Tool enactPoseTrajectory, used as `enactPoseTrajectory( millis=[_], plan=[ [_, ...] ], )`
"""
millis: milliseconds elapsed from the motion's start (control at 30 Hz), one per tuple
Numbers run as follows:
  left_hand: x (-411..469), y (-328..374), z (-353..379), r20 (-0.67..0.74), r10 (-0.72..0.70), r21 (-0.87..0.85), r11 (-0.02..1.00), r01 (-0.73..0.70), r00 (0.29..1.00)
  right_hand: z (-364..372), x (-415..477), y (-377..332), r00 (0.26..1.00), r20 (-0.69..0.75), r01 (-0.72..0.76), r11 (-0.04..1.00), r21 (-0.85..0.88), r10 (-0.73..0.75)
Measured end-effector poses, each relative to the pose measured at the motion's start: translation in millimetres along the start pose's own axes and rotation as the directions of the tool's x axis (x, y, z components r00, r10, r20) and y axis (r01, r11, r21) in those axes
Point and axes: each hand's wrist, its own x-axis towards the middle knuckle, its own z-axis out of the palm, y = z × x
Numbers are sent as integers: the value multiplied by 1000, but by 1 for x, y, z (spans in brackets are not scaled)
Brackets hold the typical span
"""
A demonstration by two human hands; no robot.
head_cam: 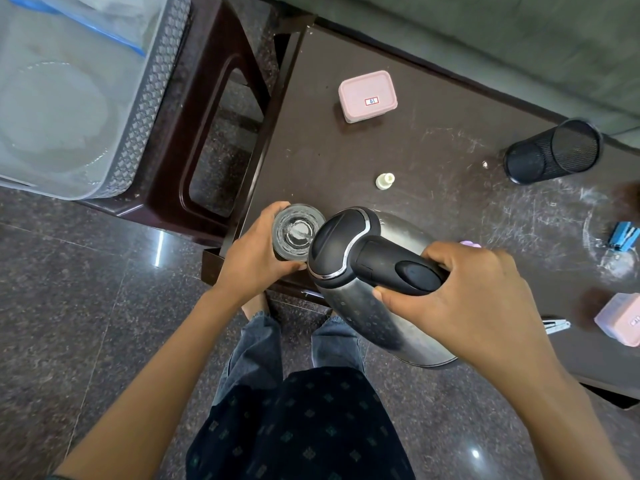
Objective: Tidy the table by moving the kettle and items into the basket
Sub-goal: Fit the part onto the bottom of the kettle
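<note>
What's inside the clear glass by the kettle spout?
The clear ribbed glass, held by the left hand, shows a thin stream of water landing inside. The fill level is unclear; the steel kettle hides its right rim.

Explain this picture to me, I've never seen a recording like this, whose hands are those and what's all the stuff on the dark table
There is one picture, taken by a wide-angle camera on a person's head, looking down, so the hands are the wearer's own. No machine is involved. The right hand grips the black handle of a steel kettle, tilted toward a clear glass held by the left hand, at the table's near edge. On the scratched dark table lie a pink lidded box, a small white bottle, a black mesh pen holder on its side, a blue stapler and a second pink box. The grey basket sits on a stool at upper left.
</note>
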Motion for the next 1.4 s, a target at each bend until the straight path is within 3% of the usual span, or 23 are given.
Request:
enactPoseTrajectory(
  millis=[1400],
  plan=[
    [-1,0,0,-1,11,-15,1000,-11,1000,-2,2,-8,998,49,-48,999,-15,48]
  ],
)
